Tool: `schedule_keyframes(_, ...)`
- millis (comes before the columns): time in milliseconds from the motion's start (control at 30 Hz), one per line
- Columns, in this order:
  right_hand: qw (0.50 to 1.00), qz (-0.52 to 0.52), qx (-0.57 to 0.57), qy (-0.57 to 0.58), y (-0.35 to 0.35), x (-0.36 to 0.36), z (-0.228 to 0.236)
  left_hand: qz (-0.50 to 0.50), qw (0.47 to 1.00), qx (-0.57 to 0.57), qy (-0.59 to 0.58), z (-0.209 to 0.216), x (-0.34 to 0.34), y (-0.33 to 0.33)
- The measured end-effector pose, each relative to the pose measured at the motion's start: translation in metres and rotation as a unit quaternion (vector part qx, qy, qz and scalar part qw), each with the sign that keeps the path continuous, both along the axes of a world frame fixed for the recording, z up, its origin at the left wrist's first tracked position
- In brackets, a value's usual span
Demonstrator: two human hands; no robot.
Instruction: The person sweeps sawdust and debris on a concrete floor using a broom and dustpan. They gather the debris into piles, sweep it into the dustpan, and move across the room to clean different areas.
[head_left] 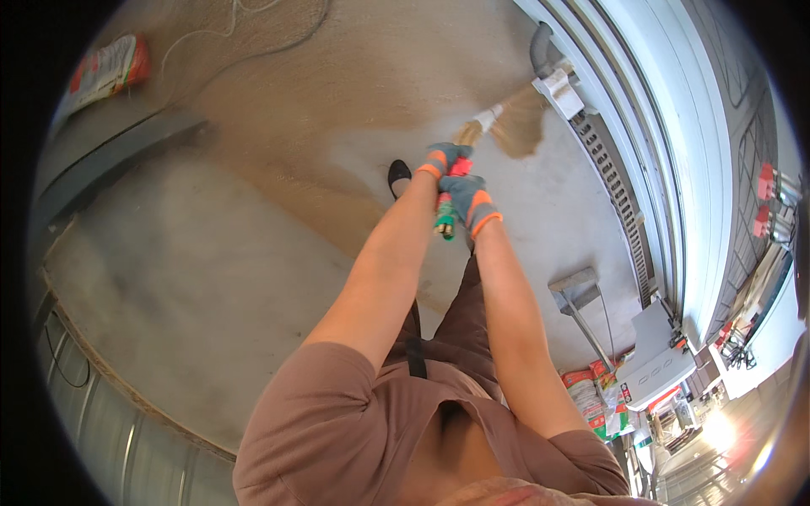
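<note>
Both of my hands wear grey gloves with orange cuffs and grip a straw broom (518, 128). My left hand (450, 155) is closed around the shaft nearer the bristles. Just below it, my right hand (464, 191) wraps the shaft near its red and green bound end, where cut stalk tips show. The broom slants away to the upper right, its tan bristles spread and blurred low over the dusty floor (380, 143), close to a white machine part (560, 93). Brown dust or fine shavings cover the floor around and left of the broom.
A long white machine bed (675, 152) with a slotted strip runs along the right. A long-handled dustpan (575, 287) stands beside it, near bags (591, 396) and a grey box (662, 363). At far left are a sack (105, 72), a grey beam (118, 160) and a loose cable (270, 52).
</note>
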State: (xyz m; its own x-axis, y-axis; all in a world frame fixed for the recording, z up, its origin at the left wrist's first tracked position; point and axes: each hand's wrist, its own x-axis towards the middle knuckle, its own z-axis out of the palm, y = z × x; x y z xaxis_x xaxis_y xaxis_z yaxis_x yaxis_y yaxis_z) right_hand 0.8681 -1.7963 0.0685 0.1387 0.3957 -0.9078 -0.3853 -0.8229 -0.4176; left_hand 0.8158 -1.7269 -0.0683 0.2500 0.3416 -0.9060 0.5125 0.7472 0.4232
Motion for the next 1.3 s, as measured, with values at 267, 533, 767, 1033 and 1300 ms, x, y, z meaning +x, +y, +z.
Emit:
schedule_keyframes(267, 0.830, 0.531, 0.151, -0.083, 0.093, -0.167, 0.003, 0.439, 0.891, -0.098, -0.058, 0.011, -0.241, 0.058)
schedule_keyframes(533, 0.875, 0.483, 0.016, 0.018, 0.116, -0.225, 0.072, 0.592, 0.803, -0.068, -0.017, 0.052, -0.334, 0.040)
schedule_keyframes(767, 0.902, 0.429, 0.045, 0.017, 0.078, -0.135, 0.172, 0.534, 0.843, 0.052, -0.036, 0.158, -0.231, 0.008)
schedule_keyframes(1033, 0.963, 0.253, -0.072, -0.059, 0.023, -0.063, 0.200, 0.372, 0.926, -0.032, -0.059, 0.213, -0.091, 0.008)
schedule_keyframes(1300, 0.994, -0.045, -0.062, -0.074, 0.039, -0.007, 0.125, -0.064, 0.993, -0.063, -0.077, 0.103, 0.017, 0.029)
